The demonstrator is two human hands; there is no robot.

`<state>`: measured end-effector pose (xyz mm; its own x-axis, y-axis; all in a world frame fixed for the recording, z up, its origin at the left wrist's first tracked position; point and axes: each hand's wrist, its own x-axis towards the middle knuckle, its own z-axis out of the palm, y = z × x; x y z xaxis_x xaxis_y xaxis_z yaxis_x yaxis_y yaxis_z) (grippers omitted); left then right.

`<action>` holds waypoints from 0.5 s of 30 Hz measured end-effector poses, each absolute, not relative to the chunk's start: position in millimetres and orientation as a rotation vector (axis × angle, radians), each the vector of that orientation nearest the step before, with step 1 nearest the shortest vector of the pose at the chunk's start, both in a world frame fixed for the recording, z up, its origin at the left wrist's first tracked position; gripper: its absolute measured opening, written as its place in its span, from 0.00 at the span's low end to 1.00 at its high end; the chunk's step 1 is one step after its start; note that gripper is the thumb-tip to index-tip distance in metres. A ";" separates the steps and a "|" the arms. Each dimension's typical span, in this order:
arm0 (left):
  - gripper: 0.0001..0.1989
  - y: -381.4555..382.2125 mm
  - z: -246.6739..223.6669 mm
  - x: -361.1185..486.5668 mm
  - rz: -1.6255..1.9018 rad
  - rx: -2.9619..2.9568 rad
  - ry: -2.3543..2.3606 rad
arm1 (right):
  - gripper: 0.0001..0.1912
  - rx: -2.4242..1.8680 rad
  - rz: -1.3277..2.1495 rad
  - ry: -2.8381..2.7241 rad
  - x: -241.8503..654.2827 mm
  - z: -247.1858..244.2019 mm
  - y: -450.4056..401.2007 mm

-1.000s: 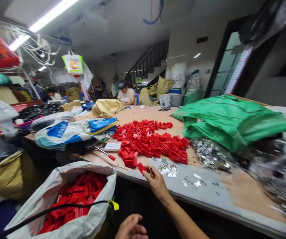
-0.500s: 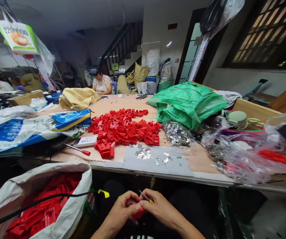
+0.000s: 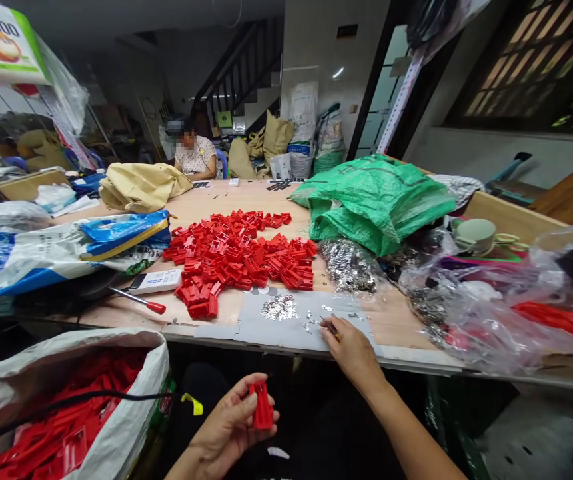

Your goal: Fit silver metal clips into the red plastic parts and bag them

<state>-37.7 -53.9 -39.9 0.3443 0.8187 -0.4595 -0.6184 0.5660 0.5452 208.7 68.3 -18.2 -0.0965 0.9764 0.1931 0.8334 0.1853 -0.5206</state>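
Observation:
My left hand (image 3: 239, 419) is closed around a red plastic part (image 3: 262, 405), a small open-sided block held upright in front of the table edge. My right hand (image 3: 350, 348) is over the grey mat (image 3: 266, 337), its fingers pinched on a thin pointed tool with a yellow handle (image 3: 335, 330), mostly hidden by the fingers. Just left of those fingertips, small silver metal pieces (image 3: 309, 323) lie scattered. A denser pile of silver pieces (image 3: 280, 307) sits farther left on the mat. Behind it spreads a big heap of red plastic parts (image 3: 236, 253).
A white sack (image 3: 154, 373) of red parts stands at lower left, a black cable (image 3: 91, 396) crossing it. A red-handled screwdriver (image 3: 151, 305) and white box (image 3: 156, 282) lie left. Right are a green bag (image 3: 376, 200) and clear plastic bags (image 3: 491, 320). Another person (image 3: 196, 153) sits opposite.
My hands have parted. The right one has moved up and right to the mat with the tool; the left has shifted slightly left, keeping the red part. The view has turned slightly right.

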 end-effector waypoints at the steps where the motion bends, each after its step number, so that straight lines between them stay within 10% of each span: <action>1: 0.24 -51.6 -39.0 -36.5 0.968 0.280 0.785 | 0.07 -1.730 0.336 -2.007 210.0 -18.4 72.3; 15: 0.18 -33.5 -29.5 -18.7 1.171 0.348 0.816 | 0.05 -1.754 0.237 -2.063 204.2 -18.4 81.1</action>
